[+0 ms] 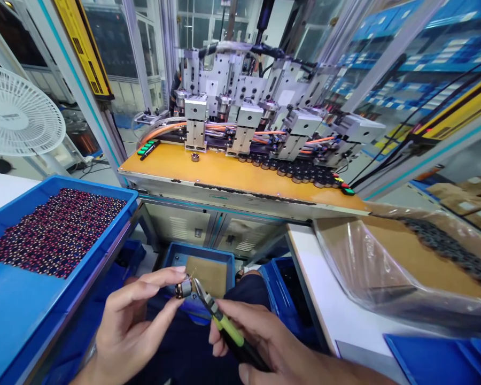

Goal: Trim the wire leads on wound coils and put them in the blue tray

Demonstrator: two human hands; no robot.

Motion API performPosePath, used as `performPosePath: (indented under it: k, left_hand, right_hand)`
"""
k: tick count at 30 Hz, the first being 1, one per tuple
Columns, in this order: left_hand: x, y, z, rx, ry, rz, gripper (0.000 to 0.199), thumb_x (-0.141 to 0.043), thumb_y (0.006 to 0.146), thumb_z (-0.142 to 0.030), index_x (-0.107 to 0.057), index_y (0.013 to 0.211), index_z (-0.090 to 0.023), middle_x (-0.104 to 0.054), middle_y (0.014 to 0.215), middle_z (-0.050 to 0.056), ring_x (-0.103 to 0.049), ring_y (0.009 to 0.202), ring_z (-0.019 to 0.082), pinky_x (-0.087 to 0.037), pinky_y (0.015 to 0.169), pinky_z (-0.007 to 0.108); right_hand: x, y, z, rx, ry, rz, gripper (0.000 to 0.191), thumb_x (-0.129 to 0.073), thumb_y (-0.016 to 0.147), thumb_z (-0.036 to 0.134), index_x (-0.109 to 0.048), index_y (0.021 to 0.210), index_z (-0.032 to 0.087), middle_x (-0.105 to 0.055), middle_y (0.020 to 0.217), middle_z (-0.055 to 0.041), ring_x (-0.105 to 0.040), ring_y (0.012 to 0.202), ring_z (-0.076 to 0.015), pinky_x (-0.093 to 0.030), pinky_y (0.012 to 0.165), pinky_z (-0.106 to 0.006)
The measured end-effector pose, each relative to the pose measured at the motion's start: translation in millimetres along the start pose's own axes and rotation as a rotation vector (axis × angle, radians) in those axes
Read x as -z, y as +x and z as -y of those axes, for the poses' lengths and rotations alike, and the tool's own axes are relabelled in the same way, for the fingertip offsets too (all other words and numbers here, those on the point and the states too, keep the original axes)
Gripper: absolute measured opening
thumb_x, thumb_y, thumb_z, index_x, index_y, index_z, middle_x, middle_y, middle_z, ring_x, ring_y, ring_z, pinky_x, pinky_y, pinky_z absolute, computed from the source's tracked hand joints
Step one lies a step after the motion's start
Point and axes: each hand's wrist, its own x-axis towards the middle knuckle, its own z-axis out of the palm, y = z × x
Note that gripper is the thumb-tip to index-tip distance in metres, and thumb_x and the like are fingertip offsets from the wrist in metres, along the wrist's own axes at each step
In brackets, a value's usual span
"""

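Observation:
Between the thumb and fingers of my left hand (134, 315) is a small round motor stator (184, 287) with copper windings and a grey rim. Thin copper wire ends stick up from its right side. My right hand (260, 334) is wrapped round a pair of cutting pliers (228, 329) with green and black handles. The pliers' metal jaws point up and left, close beside the stator's wire ends; whether they touch the wire I cannot tell. Both hands are above my lap, with a blue bin (231, 267) holding a piece of cardboard below and beyond them.
On the left, a blue tray (126, 199) holds many small wound parts. A machine with several metal clamps (244, 120) stands on an orange worktop (164, 160) ahead, with a row of dark round parts. At right lies a plastic-lined cardboard box (356, 251); a white fan (20, 112) stands far left.

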Motion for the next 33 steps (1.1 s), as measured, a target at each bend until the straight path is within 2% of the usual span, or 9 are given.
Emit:
performPosePath:
  k: [12, 17, 22, 26, 33]
  left_hand:
    - [2.3, -1.3, -0.7, -0.012, 0.028, 0.033, 0.063, -0.062, 0.074, 0.016, -0.052, 0.119, -0.027, -0.075, 0.115, 0.002, -0.072, 0.109, 0.024, -0.061, 0.098, 0.045]
    - [2.1, -1.4, -2.0, -0.013, 0.047, 0.027, 0.061, -0.063, 0.074, 0.014, -0.053, 0.118, -0.026, -0.075, 0.114, 0.003, -0.072, 0.107, 0.024, -0.062, 0.096, 0.045]
    - [2.1, -2.0, -2.5, -0.007, 0.042, 0.039, 0.061, -0.061, 0.075, 0.016, -0.053, 0.119, -0.026, -0.074, 0.116, 0.002, -0.071, 0.109, 0.022, -0.061, 0.099, 0.043]
    - [3.7, -3.8, -0.9, -0.006, 0.059, 0.049, 0.063, -0.061, 0.074, 0.017, -0.051, 0.121, -0.025, -0.073, 0.118, 0.002, -0.071, 0.110, 0.021, -0.060, 0.100, 0.041]
    - [4.9, -3.1, -1.2, 0.015, 0.091, 0.052, 0.060, -0.062, 0.076, 0.013, -0.052, 0.120, -0.026, -0.074, 0.118, 0.002, -0.071, 0.110, 0.020, -0.059, 0.101, 0.038]
  right_hand:
    - [-2.1, 6.0, 8.4, -0.064, -0.014, 0.023, 0.037, -0.058, 0.084, 0.022, -0.061, 0.121, 0.018, -0.059, 0.097, -0.0079, -0.060, 0.082, -0.0139, -0.054, 0.079, -0.032]
    - [-3.2, 6.5, 6.9, -0.088, 0.033, 0.026, 0.045, -0.060, 0.087, 0.029, -0.057, 0.130, 0.020, -0.058, 0.098, -0.0078, -0.059, 0.080, -0.0131, -0.053, 0.077, -0.032]
    - [-3.7, 5.7, 3.6, -0.093, 0.072, 0.015, 0.041, -0.060, 0.087, 0.026, -0.058, 0.127, 0.020, -0.058, 0.097, -0.0067, -0.057, 0.077, -0.0114, -0.051, 0.074, -0.030]
    - [-3.5, 5.2, 1.0, -0.077, 0.085, 0.028, 0.045, -0.061, 0.087, 0.024, -0.055, 0.132, 0.021, -0.057, 0.098, -0.0072, -0.056, 0.078, -0.0116, -0.050, 0.074, -0.030]
    - [-5.6, 6.9, -4.3, -0.136, 0.078, 0.014, 0.026, -0.060, 0.083, 0.020, -0.060, 0.109, 0.016, -0.056, 0.094, -0.0052, -0.054, 0.074, -0.0095, -0.045, 0.067, -0.025]
